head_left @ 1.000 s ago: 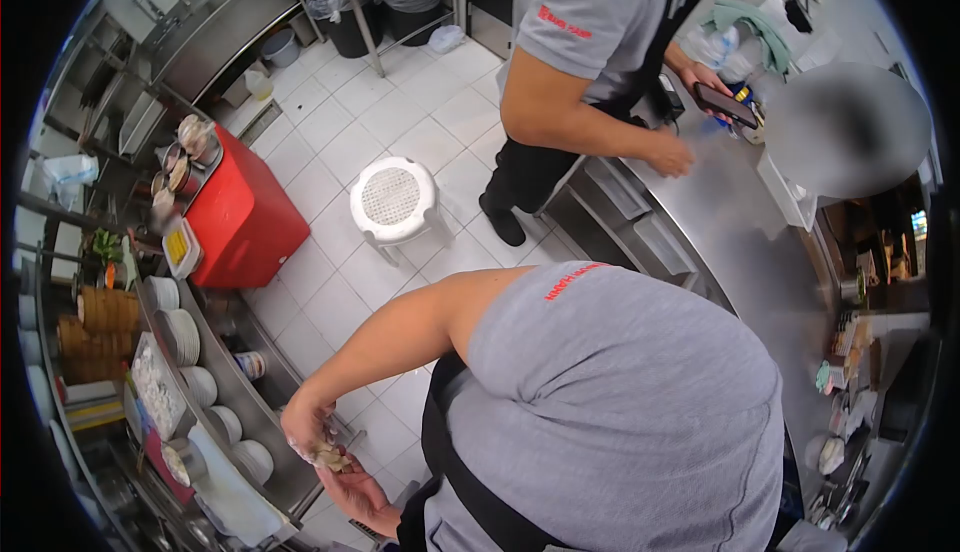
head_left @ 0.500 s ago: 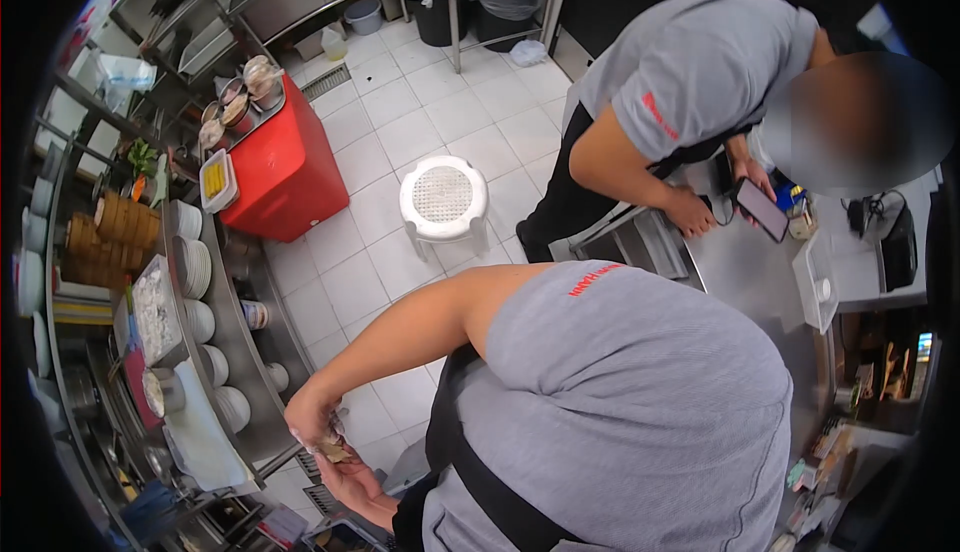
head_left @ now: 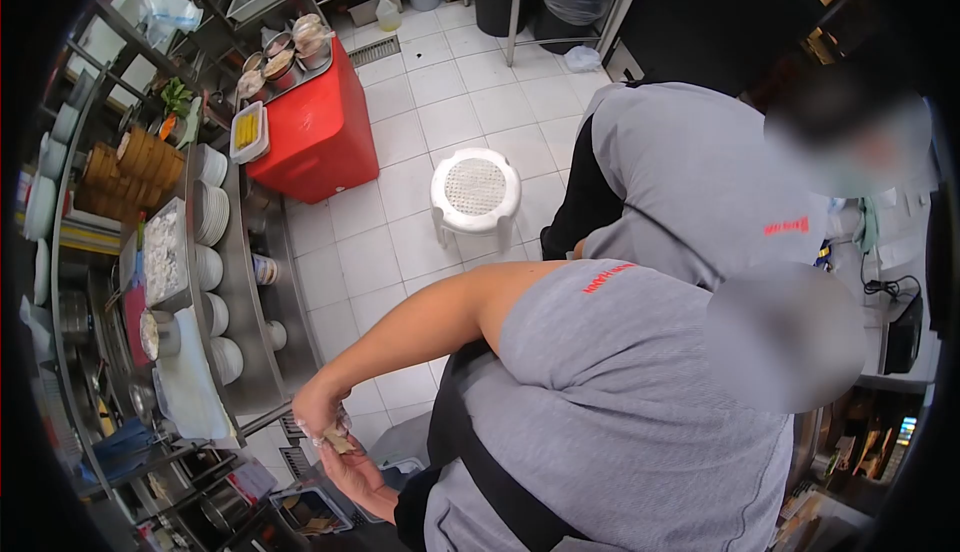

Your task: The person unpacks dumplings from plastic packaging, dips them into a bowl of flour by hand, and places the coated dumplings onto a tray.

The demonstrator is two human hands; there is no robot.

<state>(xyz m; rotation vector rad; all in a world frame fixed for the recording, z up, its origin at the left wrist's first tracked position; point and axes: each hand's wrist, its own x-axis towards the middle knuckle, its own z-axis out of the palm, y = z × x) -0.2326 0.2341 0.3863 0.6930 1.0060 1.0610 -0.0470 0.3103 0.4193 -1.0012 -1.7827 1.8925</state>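
On the left, my right hand [head_left: 317, 407] is bent down at the end of my outstretched bare arm, its curled fingers smeared with something white. Just below it, my left hand [head_left: 357, 478] comes out of a black cuff with its palm turned up. Between the fingers of both hands is a small pale tan piece [head_left: 339, 441], partly hidden; I cannot tell exactly what it is. A metal container with pale contents [head_left: 160, 334] and a tray of white pieces [head_left: 165, 252] stand on the shelving beyond my hands.
A white stool [head_left: 476, 190] stands on the tiled floor. Behind it is a red box [head_left: 318, 142] bearing metal containers. Stacked bowls [head_left: 212, 212] line the left shelf. A co-worker [head_left: 680, 167] bends close on the right. Bins [head_left: 570, 2] are at the back.
The view has swung, so the stool and red box sit further right. The co-worker has bent lower and come nearer; the phone in their hand is now hidden. My hands keep hold of the piece.
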